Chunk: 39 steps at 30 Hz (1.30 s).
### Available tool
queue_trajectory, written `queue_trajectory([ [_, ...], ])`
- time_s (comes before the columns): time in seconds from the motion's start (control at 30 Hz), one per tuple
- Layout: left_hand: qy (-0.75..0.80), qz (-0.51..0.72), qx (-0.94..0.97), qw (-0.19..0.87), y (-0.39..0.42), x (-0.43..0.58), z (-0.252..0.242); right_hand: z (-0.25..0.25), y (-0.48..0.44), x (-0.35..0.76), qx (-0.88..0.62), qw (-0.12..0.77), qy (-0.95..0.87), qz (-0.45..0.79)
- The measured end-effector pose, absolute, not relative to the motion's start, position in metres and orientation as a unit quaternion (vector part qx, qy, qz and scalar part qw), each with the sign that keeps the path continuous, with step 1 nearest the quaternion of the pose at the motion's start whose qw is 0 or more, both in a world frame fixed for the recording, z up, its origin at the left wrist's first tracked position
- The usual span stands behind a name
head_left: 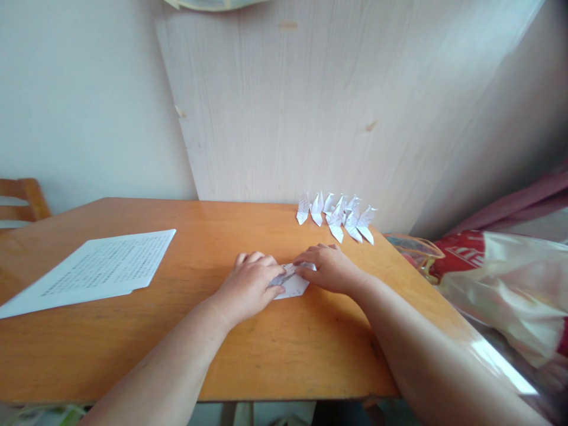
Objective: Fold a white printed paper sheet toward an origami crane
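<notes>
A small piece of folded printed paper (294, 287) lies on the wooden table between my two hands. My left hand (252, 285) grips its left side, the thumb at the lower edge and the fingers curled above. On the opposite side my right hand (329, 267) holds the upper right part, thumb and fingertips pressed on the paper. Parts of the paper are hidden under the fingers. Beyond my right hand stand several folded white paper cranes (336, 219), grouped at the back right of the table.
A stack of printed sheets (110, 263) lies on the left of the orange-brown table (186, 355). Behind it rises a pale wood-grain panel (275, 112). A wooden chair (26, 198) is at far left. Plastic bags (510, 284) sit beyond the right table edge.
</notes>
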<state>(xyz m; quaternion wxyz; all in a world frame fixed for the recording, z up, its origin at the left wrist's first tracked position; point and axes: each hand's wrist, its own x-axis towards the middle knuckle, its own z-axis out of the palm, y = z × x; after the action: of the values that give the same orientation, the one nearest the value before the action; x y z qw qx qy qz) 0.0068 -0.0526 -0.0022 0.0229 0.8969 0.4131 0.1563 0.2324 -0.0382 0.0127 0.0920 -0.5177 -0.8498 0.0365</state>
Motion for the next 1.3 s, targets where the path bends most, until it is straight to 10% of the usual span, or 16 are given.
queue_trajectory([
  [1.3,0.433,0.181,0.877,0.106,-0.046,0.002,-0.012,0.027,-0.065,0.217,-0.468,0.055,-0.774,0.422],
])
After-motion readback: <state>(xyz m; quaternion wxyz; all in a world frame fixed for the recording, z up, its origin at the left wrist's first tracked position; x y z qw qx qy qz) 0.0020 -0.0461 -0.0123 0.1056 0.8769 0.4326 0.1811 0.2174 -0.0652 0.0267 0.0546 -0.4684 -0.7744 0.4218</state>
